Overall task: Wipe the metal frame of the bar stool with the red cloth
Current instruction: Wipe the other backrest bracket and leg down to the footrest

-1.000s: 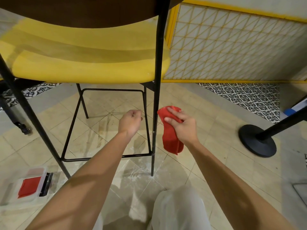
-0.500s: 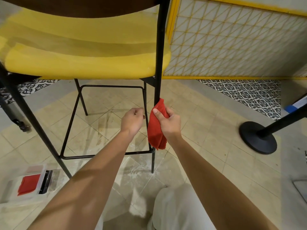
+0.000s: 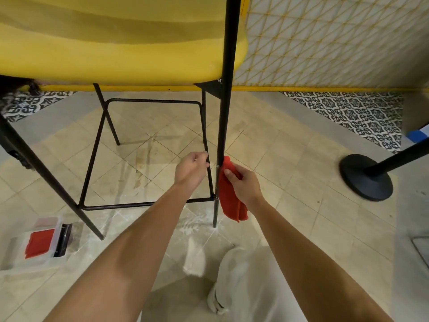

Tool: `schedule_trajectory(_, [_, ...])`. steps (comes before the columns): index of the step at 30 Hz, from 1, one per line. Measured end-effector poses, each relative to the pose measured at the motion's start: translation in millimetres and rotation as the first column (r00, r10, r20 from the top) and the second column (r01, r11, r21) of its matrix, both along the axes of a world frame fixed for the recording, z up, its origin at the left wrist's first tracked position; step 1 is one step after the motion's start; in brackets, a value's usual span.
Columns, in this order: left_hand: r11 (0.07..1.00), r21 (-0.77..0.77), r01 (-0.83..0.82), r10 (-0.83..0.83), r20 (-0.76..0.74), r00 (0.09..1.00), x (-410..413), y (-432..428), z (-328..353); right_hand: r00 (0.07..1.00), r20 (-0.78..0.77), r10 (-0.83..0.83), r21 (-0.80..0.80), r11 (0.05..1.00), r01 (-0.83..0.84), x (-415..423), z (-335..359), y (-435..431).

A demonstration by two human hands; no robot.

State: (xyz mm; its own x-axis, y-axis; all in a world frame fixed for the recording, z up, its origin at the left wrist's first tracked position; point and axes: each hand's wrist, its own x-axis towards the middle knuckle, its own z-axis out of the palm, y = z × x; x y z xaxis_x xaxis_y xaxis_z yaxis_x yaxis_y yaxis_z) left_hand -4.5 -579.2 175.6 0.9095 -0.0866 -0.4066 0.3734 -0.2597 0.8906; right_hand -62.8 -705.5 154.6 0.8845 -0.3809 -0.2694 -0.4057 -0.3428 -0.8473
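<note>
Cloth (image 3: 229,201), red and limp, hangs in loose folds against the near black leg (image 3: 224,126) of the bar stool, at about 1 o'clock from the knee. The right hand (image 3: 246,185) pinches its upper part against the tube with curled fingers; the left hand (image 3: 191,169) closes around the thinner rear leg (image 3: 205,126) just beside it. Soft fabric should wrap the stiff, smooth metal easily; bunching it high likely keeps it from slipping.

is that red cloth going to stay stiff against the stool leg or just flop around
Probably floppy: the red cloth hangs limp in folds below the right hand, so only the gripped part likely presses the black leg. It looks light, held by the fingers of one hand. The loose tail may drag along the leg.
</note>
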Motion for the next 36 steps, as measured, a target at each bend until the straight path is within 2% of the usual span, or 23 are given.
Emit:
schedule_trajectory(4, [1.0,0.009,-0.008,0.008,-0.009,1.0,0,0,-6,0.979,0.087,-0.185,0.234,0.959,0.16,3,0,-3])
schedule_trajectory(10, [1.0,0.022,-0.004,0.005,-0.054,0.999,-4,-4,-16,0.986,0.101,-0.135,0.276,0.956,0.103,4,-11,11])
schedule_trajectory(18, [0.996,0.079,0.044,-0.04,-0.048,0.998,-9,-11,-28,0.993,0.057,-0.101,0.156,0.984,0.091,2,-37,13])
schedule_trajectory(24, [0.995,0.069,0.066,-0.062,-0.053,0.997,-8,-16,-47,0.994,-0.106,-0.017,0.061,0.998,0.023,2,-61,5])
schedule_trajectory(29, [0.986,0.115,0.122,-0.117,-0.056,0.992,-10,-20,-66,0.984,-0.175,-0.032,0.032,0.999,0.038,-1,-82,5])
schedule_trajectory(32, [0.978,0.153,0.141,-0.136,-0.041,0.99,-11,-19,-74,0.988,-0.144,-0.057,0.056,0.996,0.066,-4,-91,7])
schedule_trajectory(36, [0.973,0.19,0.133,-0.128,-0.04,0.991,-8,-17,-84,0.989,0.001,-0.146,0.093,0.985,0.146,-6,-95,9])
